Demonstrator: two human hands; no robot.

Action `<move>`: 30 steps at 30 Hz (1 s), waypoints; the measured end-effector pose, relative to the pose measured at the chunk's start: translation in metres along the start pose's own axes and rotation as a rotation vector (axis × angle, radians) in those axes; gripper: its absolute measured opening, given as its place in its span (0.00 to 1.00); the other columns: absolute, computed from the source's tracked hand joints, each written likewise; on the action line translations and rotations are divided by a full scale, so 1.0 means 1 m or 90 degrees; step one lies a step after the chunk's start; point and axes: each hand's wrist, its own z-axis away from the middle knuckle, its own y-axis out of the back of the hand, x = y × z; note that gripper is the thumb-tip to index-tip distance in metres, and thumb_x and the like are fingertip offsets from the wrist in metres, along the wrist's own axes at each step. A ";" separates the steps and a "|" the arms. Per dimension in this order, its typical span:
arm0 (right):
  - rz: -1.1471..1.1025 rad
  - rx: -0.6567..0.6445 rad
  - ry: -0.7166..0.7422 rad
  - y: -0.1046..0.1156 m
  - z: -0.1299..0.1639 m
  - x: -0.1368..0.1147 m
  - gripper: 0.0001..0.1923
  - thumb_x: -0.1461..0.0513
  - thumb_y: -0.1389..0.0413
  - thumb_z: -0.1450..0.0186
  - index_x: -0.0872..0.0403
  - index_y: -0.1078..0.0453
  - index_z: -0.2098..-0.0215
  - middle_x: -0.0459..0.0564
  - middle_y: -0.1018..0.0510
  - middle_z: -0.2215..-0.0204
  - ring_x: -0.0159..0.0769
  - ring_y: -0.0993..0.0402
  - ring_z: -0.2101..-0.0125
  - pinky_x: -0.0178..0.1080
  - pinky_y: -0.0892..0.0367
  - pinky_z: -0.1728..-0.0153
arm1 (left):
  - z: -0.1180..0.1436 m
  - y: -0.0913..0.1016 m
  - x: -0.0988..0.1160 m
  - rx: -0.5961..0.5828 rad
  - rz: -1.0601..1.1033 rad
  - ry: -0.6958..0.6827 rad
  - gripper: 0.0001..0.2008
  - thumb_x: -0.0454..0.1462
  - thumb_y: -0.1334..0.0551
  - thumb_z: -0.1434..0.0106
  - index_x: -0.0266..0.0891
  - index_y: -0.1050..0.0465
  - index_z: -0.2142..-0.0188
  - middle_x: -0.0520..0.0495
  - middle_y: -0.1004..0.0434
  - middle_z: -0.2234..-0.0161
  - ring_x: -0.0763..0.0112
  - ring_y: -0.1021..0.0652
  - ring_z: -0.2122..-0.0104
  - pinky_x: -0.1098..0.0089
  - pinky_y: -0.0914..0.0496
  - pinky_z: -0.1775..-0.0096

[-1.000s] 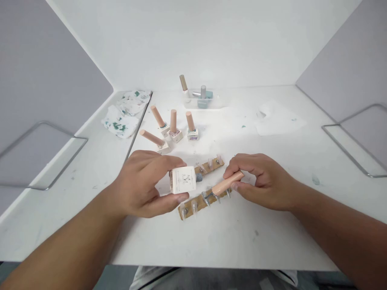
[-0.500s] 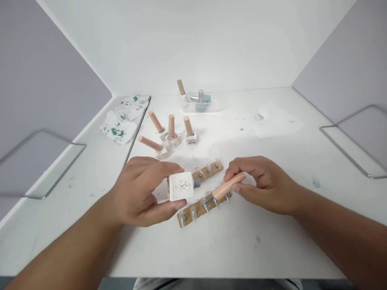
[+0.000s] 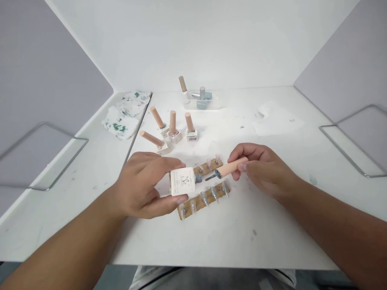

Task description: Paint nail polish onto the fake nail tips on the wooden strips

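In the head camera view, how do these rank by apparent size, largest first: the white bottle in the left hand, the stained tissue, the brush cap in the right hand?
1. Stained tissue, though it lies farther away.
2. White bottle.
3. Brush cap; it looks close to the bottle, so their order is unsure.

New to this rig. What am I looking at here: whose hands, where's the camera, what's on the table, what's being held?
There is no robot here: a person works with two bare hands, filmed by a camera on their head that looks forward and down.

The left hand holds a small white square nail polish bottle, tipped on its side with its open neck toward the right. The right hand holds the bottle's peach cap with a brush, the brush tip just short of the neck.

Under the hands, on the white table, lie two wooden strips with false nail tips. Behind them are four more polish bottles, one lying down, stained paper wipes at the left, and a clear tray with a few more bottles at the back.
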 end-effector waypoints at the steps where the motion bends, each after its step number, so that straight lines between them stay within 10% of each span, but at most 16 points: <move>1: -0.015 -0.005 -0.001 0.000 0.000 0.000 0.02 0.63 0.42 0.43 0.53 0.28 0.70 0.44 0.28 0.80 0.29 0.34 0.77 0.35 0.37 0.71 | 0.001 0.000 0.000 -0.001 0.002 0.002 0.15 0.43 0.41 0.38 0.36 0.33 0.57 0.55 0.37 0.85 0.73 0.38 0.88 0.70 0.44 0.85; 30: -0.096 -0.126 -0.011 -0.009 0.003 0.006 0.05 0.65 0.39 0.40 0.53 0.25 0.65 0.44 0.22 0.74 0.25 0.27 0.73 0.28 0.32 0.70 | 0.000 -0.009 0.008 -0.025 0.001 0.001 0.13 0.43 0.42 0.37 0.36 0.34 0.57 0.53 0.32 0.82 0.74 0.36 0.85 0.69 0.41 0.83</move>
